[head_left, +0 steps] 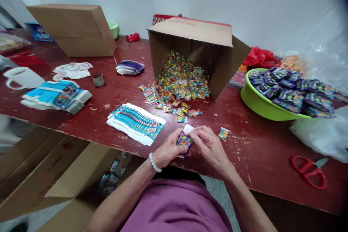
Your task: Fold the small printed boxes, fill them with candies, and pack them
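Both of my hands meet at the near edge of the red table. My left hand, with a white bead bracelet on its wrist, and my right hand are closed together on a small colourful paper box whose white flap sticks up. One small candy packet lies just right of my right hand. A fanned stack of flat printed box blanks lies left of my hands. A tipped cardboard box spills a heap of candy packets behind them.
A green basin full of finished purple boxes sits at the right, red scissors near the right front edge. More blanks, a white mug and a second carton are at the left. An open carton stands below the table.
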### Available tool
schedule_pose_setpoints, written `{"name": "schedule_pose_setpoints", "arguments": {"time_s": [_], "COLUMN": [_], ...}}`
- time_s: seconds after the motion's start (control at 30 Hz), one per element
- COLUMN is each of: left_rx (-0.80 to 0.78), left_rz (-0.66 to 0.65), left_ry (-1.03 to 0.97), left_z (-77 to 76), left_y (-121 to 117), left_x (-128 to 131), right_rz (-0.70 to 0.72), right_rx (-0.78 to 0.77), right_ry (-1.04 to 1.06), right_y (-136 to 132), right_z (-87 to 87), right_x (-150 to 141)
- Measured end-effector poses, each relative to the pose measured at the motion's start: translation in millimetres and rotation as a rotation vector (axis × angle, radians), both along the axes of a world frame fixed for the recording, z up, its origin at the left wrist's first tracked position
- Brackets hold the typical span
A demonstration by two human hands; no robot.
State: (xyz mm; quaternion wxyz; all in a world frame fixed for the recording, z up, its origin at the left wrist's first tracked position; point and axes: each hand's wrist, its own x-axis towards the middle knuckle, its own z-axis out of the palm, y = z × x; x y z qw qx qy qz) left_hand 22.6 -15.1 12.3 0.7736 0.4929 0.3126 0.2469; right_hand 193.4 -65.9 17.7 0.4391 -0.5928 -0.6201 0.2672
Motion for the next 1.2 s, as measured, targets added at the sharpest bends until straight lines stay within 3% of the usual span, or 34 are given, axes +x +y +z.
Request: {"name": "schedule_pose_setpoints", "arguments": {"time_s": [0.1, 0.2, 0.37, 0.53, 0.73, 0.9, 1.0, 1.2], "left_rx": [-0.143, -0.339, -0.497, -0.394, -0.239, -0.322, -0.338, -0.269], "left_rz": [0.111, 0.194, 0.299, 0.338, 0.331, 0.227, 0.229, 0.268], "left_ry": [-0.05, -0.127, -0.151, -0.109, -0.063, -0.083, -0.079, -0.012], "left_z": [-0.4, -1.0, -6.0, -7.6, 0.9, -2.7, -2.5, 0.7], "left_y": [0.9, 3.6, 4.1, -2.5, -7.9, -7.1, -5.9, -9.1], "left_x": [3.0, 5.3, 8.1, 7.2, 7.4, 5.2, 5.1, 9.4], "right_rz": [-0.104, -0.223, -0.1, -0.019, -0.077, 0.094, 0.176, 0.072], "right_rx": [0.107, 0.107, 0.11, 0.081, -0.082, -0.024, 0.02, -0.066], "right_ry": [0.051, 0.158, 0.182, 0.198, 0.495, 0.246, 0.192, 0.208], "right_y": [-0.7, -2.8, -6.9, -5.5, 2.0, 3.0, 1.7, 3.7], "right_z": [-1.5, -7.9, -16.6, -15.3, -16.8, -11.2, -9.5, -14.1], "right_x": [-1.1, -4.9, -18.1, -20.3, -17.7, -6.2, -2.2, -9.8]}}
